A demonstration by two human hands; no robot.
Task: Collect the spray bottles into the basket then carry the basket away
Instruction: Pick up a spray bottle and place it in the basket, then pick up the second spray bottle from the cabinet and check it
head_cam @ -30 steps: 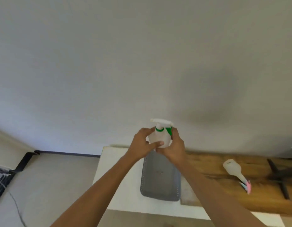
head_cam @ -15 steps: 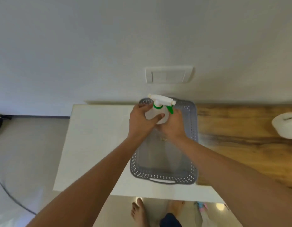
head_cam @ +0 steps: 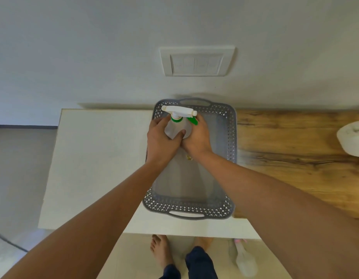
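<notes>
Spray bottle (head_cam: 175, 128), translucent with a white trigger head and green collar, is held upright over the far end of the grey basket (head_cam: 232, 137), at centre frame. The left hand (head_cam: 160, 141) wraps the body from the left, thumb laid across the front; the right hand (head_cam: 196, 137) cups it from the right, fingers curled behind near the green trigger. Both sets of fingers are clamped on the bottle. The two-handed hold appears meant to keep the bottle vertical while it is set down, so it stands rather than tips. Whether its base touches the basket floor cannot be told; the hands hide it. The basket sits lengthwise on the white surface (head_cam: 98, 158), its right wall beside the wooden surface (head_cam: 295, 158), handles at near and far ends, its visible floor otherwise bare. A second spray bottle (head_cam: 246, 260), with a pink head, lies low in the frame at lower right, apparently on the floor beside the person's bare feet. A white roll (head_cam: 352, 137) sits at the right edge. Judgement: collection is at an early stage; the pink-headed bottle is not yet gathered, and carrying has not begun.
</notes>
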